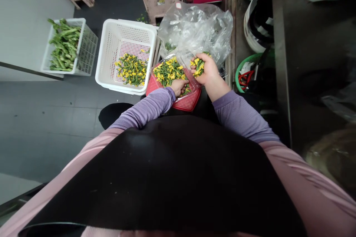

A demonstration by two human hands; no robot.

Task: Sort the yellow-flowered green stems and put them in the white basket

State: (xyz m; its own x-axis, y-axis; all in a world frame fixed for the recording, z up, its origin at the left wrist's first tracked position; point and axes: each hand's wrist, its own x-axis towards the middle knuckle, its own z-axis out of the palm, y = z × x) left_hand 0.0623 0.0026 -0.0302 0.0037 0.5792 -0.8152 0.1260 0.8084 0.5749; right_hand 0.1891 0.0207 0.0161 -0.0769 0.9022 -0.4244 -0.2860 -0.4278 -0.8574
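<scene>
Centrally, right hand (pixel 208 69) curls closed round small bunch of yellow-flowered green stems (pixel 198 67); left hand (pixel 179 87), near it on left, fingers partly bent, touches more flowering stems (pixel 167 72) in clear plastic box (pixel 185 96); whether left grips any, cannot tell; red textured support (pixel 190 103) under box; crumpled clear bag (pixel 191 26) beyond right hand; white basket (pixel 100 59) with similar stems, left of left hand.

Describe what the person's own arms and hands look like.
The left hand and right hand are bare, without gloves. The forearm sleeves are finely striped in purple and white, ending in plain purple cuffs; above them, the upper sleeves are plain pink.
</scene>
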